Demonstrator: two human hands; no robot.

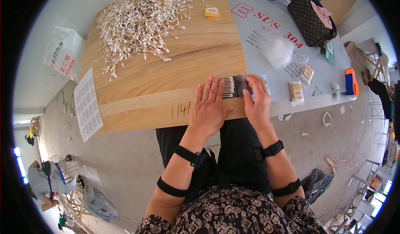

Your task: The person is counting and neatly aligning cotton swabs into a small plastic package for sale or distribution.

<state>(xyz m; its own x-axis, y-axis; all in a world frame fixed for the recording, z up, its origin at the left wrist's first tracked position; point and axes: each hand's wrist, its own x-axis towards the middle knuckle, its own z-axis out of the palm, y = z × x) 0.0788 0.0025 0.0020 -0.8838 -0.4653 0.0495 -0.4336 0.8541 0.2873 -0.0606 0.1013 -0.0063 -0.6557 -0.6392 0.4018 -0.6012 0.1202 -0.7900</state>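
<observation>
A small clear plastic bag (238, 85) with a row of cotton swabs (228, 87) in it lies near the front edge of the wooden tabletop. My left hand (207, 105) rests flat, its fingers stretched out over the bag's left end, where they hide part of the swabs. At the bag's right end, my right hand (258, 105) has its thumb and fingers closed on the clear plastic. A large loose heap of cotton swabs (137, 21) covers the far left of the table.
Yellow-and-white packets (296, 93) lie on the grey sheet (266, 30) at right, with clear bags (279, 53) and an orange-and-blue tape dispenser (351, 82). A brown patterned bag (312, 19) stands behind. A printed sheet (88, 105) overhangs the left edge.
</observation>
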